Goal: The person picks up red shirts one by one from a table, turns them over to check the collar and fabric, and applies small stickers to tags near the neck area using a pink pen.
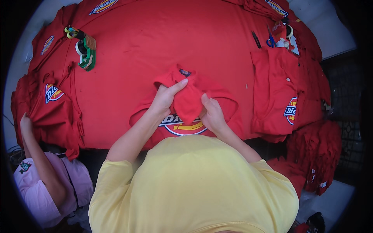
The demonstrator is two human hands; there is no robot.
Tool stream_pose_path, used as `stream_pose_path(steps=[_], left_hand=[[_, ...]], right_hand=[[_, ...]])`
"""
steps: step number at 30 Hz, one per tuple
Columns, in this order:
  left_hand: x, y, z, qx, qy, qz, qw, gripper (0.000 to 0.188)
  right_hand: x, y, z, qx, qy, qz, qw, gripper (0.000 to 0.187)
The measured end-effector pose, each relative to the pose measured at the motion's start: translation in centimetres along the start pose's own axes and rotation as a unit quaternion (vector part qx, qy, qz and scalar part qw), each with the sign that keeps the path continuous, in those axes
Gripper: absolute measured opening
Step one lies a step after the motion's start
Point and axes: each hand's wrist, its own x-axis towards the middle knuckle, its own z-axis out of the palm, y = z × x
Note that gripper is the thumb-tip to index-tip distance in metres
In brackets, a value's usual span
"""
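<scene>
Near the close edge of the worktop (pixel 163 39), a red garment (pixel 189 101) is held by both hands in front of the person's body. Its cloth is gripped between thumb and fingers by the left hand (pixel 165 95) and pinched by the right hand (pixel 211 112), a little lower and nearer the body; the undersides of the fingers are hidden. A dark neck label (pixel 185 72) is shown just beyond the left thumb, and a printed emblem (pixel 186 127) is partly covered below the gathered cloth.

On both sides, open stretches of worktop are left before the neighbouring piles are met, and a broader one reaches toward the far edge. The near edge is closed off by the yellow shirt (pixel 194 178). The room on the right is bounded by folded red garments (pixel 272 89), beyond which a black pen (pixel 256 39), blue-handled scissors (pixel 271 41) and a tape roll (pixel 289 31) are placed. On the left, a green tape dispenser (pixel 88 58) is set.

The surface is covered in red. At the left edge, a red garment pile (pixel 50 112) is touched by a co-worker's hand (pixel 26 123). More red garments (pixel 314 155) are heaped at lower right, above a pale floor (pixel 338 200).
</scene>
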Motion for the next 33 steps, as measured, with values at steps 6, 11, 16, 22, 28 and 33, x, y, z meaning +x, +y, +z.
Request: stream_pose_path(steps=[6,11,16,22,28,33], left_hand=[[0.4,-0.8,-1.1,0.07,0.048,0.117,0.989,0.031],[-0.1,0.3,-0.2,0.089,-0.014,0.069,0.994,0.034],[-1.3,-0.3,1.5,0.054,-0.042,0.03,0.997,0.038],[-1.5,-1.1,1.6,-0.129,-0.02,-0.04,0.991,0.032],[-1.6,-1.3,2.2,-0.141,0.0,-0.025,0.99,0.03],[-1.5,-1.1,0.7,-0.094,-0.026,-0.002,0.995,0.028]], right_hand=[[-1.3,0.1,-2.1,-0.251,0.043,-0.036,0.966,0.044],[-1.1,-0.6,-1.5,-0.135,0.037,-0.013,0.99,0.04],[0.1,-1.7,0.1,0.003,0.123,-0.057,0.991,0.03],[0.5,-4.0,0.4,0.057,0.121,-0.033,0.99,0.026],[0.4,-3.6,0.9,0.092,0.119,-0.068,0.986,0.024],[0.5,-3.6,0.1,0.04,0.095,-0.078,0.992,0.023]])
